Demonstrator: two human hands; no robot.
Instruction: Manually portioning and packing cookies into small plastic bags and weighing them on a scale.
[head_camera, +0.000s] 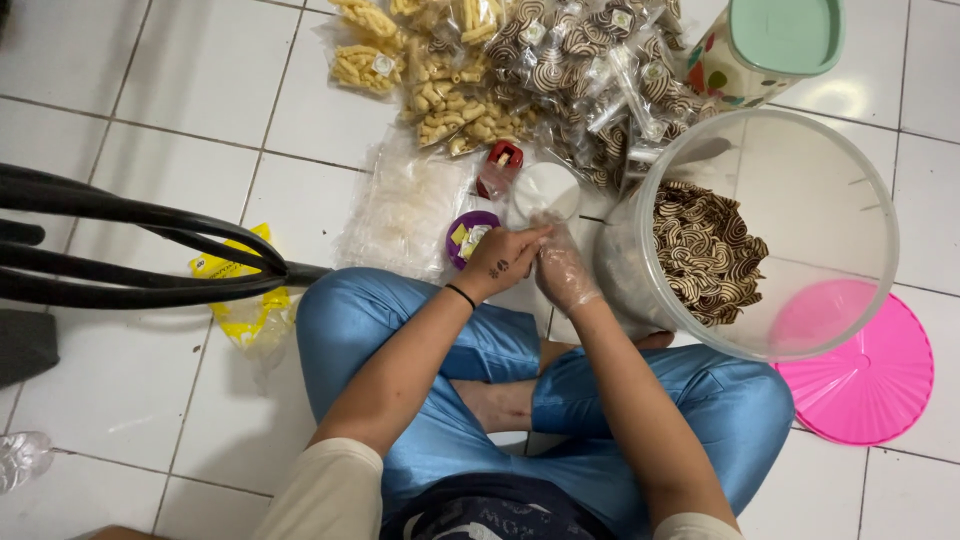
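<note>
I sit cross-legged on a white tiled floor. My left hand (503, 262) is bare, with a black band at the wrist, and its fingers pinch at the clear plastic glove on my right hand (562, 272). The two hands meet just in front of my knees. My gloved right hand is loosely curled beside a large clear plastic tub (865, 215) holding brown-and-cream swirled snacks (705, 250). Just beyond my fingers lies a small clear bag with something white (545, 190).
A small purple dish (462, 232) with little packets and a stack of empty clear bags (405, 205) lie ahead. Several sealed snack bags (560, 60) are piled farther out. A pink lid (870, 375) lies at right, a green-lidded container (770, 45) beyond, black chair legs (140, 250) at left.
</note>
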